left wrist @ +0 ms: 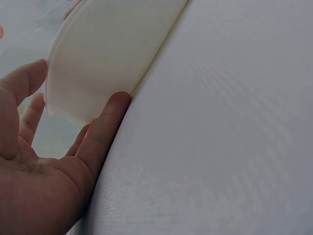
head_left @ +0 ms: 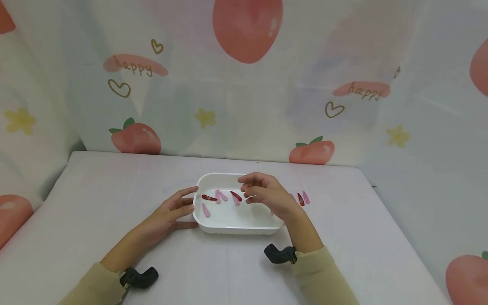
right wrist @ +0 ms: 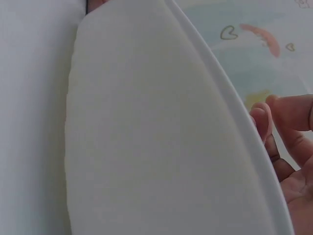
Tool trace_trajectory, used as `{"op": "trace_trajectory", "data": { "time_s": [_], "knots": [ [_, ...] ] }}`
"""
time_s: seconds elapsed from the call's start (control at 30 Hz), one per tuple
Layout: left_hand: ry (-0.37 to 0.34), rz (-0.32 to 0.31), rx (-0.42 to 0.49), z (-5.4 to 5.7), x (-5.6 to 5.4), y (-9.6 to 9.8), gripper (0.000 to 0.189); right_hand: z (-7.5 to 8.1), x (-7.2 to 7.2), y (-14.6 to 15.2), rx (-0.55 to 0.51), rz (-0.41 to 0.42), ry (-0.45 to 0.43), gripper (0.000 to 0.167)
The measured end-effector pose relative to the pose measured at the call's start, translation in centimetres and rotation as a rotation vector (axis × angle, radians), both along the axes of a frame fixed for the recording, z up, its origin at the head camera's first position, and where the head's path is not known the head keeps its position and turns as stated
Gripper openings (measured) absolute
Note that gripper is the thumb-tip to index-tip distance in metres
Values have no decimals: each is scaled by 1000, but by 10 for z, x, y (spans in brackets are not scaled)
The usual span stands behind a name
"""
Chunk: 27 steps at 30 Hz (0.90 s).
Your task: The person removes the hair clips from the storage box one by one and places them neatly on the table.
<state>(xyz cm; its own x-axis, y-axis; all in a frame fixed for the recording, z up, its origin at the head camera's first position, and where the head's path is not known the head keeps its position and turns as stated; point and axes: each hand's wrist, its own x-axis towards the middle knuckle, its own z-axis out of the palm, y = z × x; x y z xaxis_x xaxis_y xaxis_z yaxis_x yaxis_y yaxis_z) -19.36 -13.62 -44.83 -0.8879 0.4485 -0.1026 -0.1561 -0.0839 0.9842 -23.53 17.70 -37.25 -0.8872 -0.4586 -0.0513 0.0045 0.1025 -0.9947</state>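
Observation:
A white tray [head_left: 240, 230] stands on the table with several pink and red snap hair clips inside, among them a red hair clip [head_left: 209, 198] and a pink hair clip [head_left: 206, 210]. My left hand [head_left: 167, 216] rests against the tray's left end, fingers spread; in the left wrist view, fingertips [left wrist: 119, 100] touch its outer wall. Over the right half of the tray hangs my right hand [head_left: 268, 195], its fingers loosely curled and nothing visible between them. In the right wrist view, the tray wall [right wrist: 156, 127] partly hides this hand's fingers.
Right of the tray, partly behind my right hand, lie a red hair clip [head_left: 300, 199] and a pink hair clip [head_left: 306, 197] on the white tablecloth [head_left: 183, 267]. A patterned curtain [head_left: 244, 110] rises behind the table. Black wrist cameras [head_left: 139, 278] sit at both sleeves.

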Motion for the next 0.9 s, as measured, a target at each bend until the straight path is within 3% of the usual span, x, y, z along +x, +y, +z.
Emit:
{"op": "trace_trajectory", "data": {
  "time_s": [0.3, 0.43, 0.73, 0.9],
  "knots": [
    [-4, -8, -11, -1, -2, -2, 61, 9, 0, -49, 20, 130, 72, 33],
    [-3, -11, -3, 0, -1, -2, 63, 11, 2, -66, -2, 158, 47, 34],
    [3, -14, -6, 0, -2, -1, 59, -7, 2, -72, -20, 157, -20, 37],
    [-1, -20, 10, 1, -1, -1, 58, -16, 1, -74, 57, 146, -26, 38]
  ]
}}
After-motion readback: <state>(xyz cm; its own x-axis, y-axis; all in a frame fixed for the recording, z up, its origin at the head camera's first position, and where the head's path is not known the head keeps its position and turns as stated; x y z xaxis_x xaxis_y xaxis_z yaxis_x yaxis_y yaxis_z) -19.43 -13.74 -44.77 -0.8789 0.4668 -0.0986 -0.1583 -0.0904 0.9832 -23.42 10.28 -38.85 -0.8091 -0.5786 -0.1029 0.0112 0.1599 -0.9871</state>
